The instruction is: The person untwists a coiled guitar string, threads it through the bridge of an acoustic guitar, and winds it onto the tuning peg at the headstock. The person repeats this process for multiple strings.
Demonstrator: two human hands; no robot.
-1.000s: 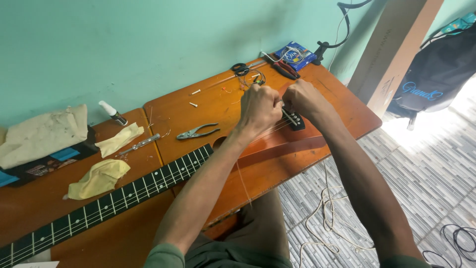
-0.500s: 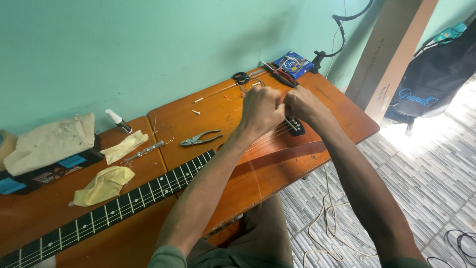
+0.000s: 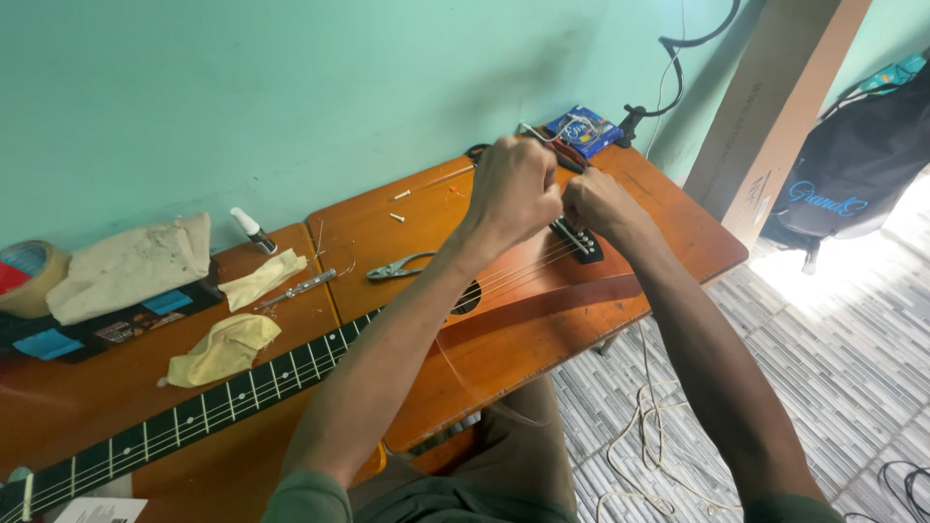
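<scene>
Both sets of fingers were curled in tight right over the guitar's bridge (image 3: 578,239); the left hand (image 3: 513,189) was balled into a loose fist and the right hand (image 3: 596,205) was bunched up just beside it, knuckles nearly touching, and it looked like they were pinching something thin between them, but it was too small to tell what exactly. The acoustic guitar (image 3: 504,320) lay flat on its back across the orange wooden worktop (image 3: 678,218), body toward the right end, the neck (image 3: 194,412) running off to the lower left. Near the sound hole, a pair of pliers (image 3: 397,268) sat on the worktop, with a slim metal tool (image 3: 295,289) a bit further left. 2 crumpled yellowish rags (image 3: 225,347) lay beside the neck, and a bigger beige cloth (image 3: 126,266) rested on a dark box by the wall, near a roll of tape (image 3: 29,276) and a small white glue bottle (image 3: 252,230). A blue packet (image 3: 583,129) sat at the far edge behind the hands. Loose pale cord (image 3: 644,436) was coiled on the tiled floor (image 3: 823,368), and a black bag (image 3: 852,165) leaned against the wall on the right.
</scene>
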